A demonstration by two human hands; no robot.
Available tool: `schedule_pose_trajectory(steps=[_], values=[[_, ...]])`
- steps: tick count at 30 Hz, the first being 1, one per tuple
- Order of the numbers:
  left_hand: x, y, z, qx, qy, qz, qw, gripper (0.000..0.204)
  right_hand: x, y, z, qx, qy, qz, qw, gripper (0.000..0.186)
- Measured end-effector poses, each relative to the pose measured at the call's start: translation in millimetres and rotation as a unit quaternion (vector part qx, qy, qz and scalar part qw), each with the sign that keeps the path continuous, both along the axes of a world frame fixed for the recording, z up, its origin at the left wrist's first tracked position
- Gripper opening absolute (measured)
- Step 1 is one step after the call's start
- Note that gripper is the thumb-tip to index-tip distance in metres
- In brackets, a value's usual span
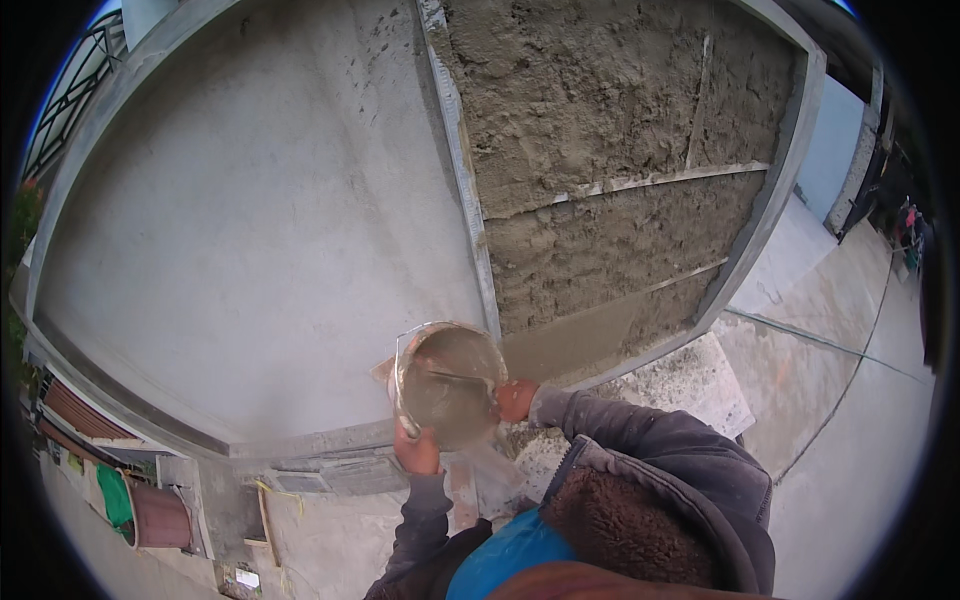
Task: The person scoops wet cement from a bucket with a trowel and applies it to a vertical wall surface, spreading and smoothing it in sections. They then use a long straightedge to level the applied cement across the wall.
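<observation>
A round bucket (401,366) with a thin wire handle is right in front of me, against the foot of the wall. Wet grey-brown mortar (445,405) coats its inside. My left hand (417,450) is closed on the bucket's near left rim. On the right side of the bucket my right hand (514,400) is closed, its fingers partly hidden by the rim. From it a thin grey tool (462,377) reaches into the bucket over the mortar; its full shape cannot be made out.
Ahead stands a wall with a smooth grey panel (260,220) on the left and rough wet plaster (620,120) on the right, split by a pale vertical strip (462,160). A mortar-spattered board (690,385) lies at right. A reddish tub (160,517) stands lower left.
</observation>
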State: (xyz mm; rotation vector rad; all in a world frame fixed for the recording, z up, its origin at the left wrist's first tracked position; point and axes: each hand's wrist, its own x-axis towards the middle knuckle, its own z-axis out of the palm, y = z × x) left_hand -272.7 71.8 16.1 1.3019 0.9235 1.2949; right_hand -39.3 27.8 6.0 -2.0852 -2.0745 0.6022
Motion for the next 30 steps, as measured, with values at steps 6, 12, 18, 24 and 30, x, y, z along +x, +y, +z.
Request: schedule_pose_trajectory(steps=[6,12,18,24,30], values=[[26,-6,31,0.101,0.109,-0.012,0.989,0.056,-9,-9,9,-0.203,0.456,-0.04,0.865,0.036],[43,24,26,-0.129,-0.082,-0.098,0.983,0.06,2,-33,25,-0.312,0.886,-0.016,0.342,0.027],[43,21,30,-0.287,-0.184,-0.147,0.928,0.066,43,-36,131,-0.072,0.922,0.101,0.367,0.024],[8,5,13,-0.277,-0.12,-0.089,0.949,0.061,69,-23,271,0.505,0.605,-0.019,0.615,0.016],[-15,-9,10,-0.256,-0.123,-0.08,0.955,0.065,144,63,343,0.833,0.071,-0.314,0.45,0.017]])
